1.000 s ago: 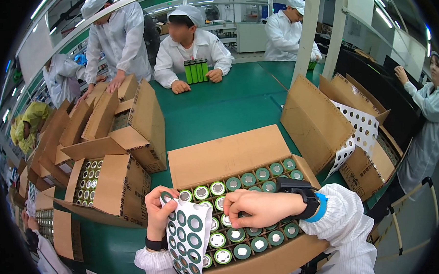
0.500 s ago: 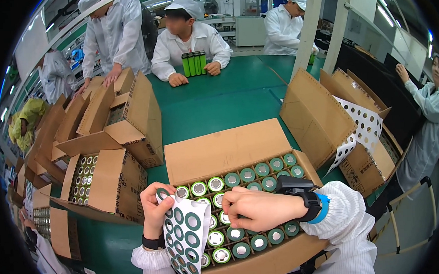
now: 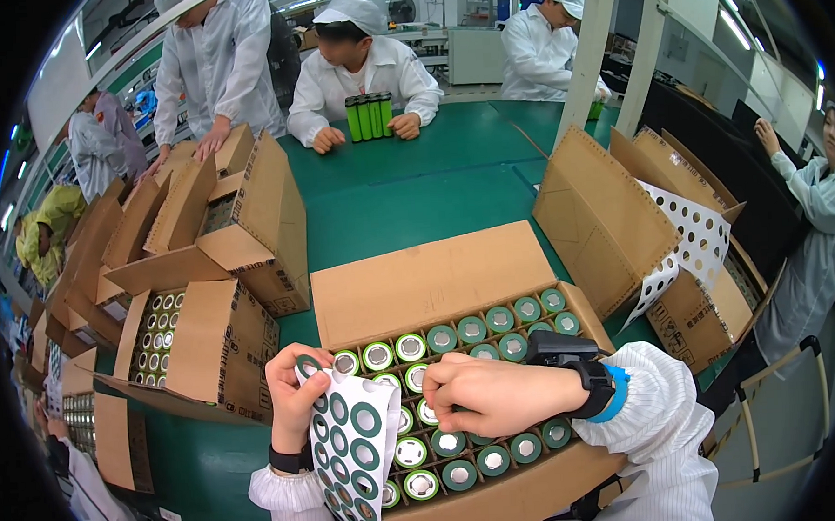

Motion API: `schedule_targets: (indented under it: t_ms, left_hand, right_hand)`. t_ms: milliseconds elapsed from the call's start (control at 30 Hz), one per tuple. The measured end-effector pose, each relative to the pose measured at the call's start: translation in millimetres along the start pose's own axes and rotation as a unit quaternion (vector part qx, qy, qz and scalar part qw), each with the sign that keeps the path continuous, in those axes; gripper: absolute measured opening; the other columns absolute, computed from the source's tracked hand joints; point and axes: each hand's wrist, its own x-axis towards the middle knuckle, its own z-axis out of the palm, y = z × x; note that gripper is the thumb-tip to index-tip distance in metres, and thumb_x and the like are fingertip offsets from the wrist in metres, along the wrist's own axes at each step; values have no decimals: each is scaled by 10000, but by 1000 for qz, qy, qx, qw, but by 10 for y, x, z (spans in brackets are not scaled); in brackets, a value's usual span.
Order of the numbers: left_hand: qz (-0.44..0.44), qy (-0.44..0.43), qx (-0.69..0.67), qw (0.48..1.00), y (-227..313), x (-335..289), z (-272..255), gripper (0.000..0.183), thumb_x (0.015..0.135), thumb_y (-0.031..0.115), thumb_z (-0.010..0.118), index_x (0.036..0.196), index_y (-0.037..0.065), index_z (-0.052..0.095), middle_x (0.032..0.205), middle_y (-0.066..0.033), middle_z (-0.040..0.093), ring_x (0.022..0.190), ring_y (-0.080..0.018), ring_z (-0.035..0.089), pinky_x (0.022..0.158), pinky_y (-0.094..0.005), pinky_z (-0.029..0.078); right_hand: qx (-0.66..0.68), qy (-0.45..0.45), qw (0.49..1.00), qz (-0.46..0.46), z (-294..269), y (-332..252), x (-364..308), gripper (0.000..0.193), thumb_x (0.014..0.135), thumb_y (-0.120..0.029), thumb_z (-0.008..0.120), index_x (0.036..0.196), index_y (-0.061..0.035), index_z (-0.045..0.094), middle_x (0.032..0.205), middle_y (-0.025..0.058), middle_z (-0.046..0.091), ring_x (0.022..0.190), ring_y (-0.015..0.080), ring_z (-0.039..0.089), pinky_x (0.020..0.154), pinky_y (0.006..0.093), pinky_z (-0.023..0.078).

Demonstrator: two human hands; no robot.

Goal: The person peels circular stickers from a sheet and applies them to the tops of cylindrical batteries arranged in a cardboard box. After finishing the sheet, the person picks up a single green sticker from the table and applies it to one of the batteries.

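Observation:
My left hand (image 3: 295, 389) grips the top of a white sheet (image 3: 383, 390) of green ring stickers between thumb and fingers, and the sheet hangs down over the box's left edge. An open cardboard box (image 3: 432, 280) in front of me holds rows of upright cylindrical battery cells (image 3: 410, 346) in a divider grid. Cells on the right carry green rings on their tops; several on the left show bare pale ends. Over the middle of the rows, my right hand (image 3: 489, 393) is closed with its fingertips pinched at a cell top. What lies between those fingertips is hidden.
More cardboard boxes of cells (image 3: 202, 349) line the left side of the green table (image 3: 415, 195). At the right stands an open box (image 3: 607, 224) with a perforated white sheet (image 3: 682, 235). Across the table a co-worker (image 3: 362, 67) sits behind green battery packs (image 3: 368, 117).
My hands stay almost where they were, with the sheet still in the left and the right fingertips at the same cell. A person in the far left background has become more visible.

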Motion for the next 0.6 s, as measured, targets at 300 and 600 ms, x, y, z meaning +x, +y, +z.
schedule_targets:
  t_ms: [300, 600]
  left_hand:
    - [-3, 1, 1, 1000, -1, 1, 1, 200, 719, 121, 661, 827, -14, 561, 856, -106, 601, 768, -116, 556, 679, -208, 428]
    - [3, -1, 5, 1000, 5, 9, -2, 200, 718, 125, 661, 820, -14, 561, 852, -105, 600, 761, -118, 556, 672, -207, 428]
  right_hand:
    - [-5, 0, 1000, 7, -3, -18, 5, 153, 823, -133, 576, 737, -9, 555, 899, 59, 501, 916, 222, 451, 812, 322, 379]
    - [-10, 6, 1000, 8, 0, -27, 5, 146, 818, -127, 575, 740, -6, 554, 894, 64, 505, 894, 221, 457, 796, 321, 390]
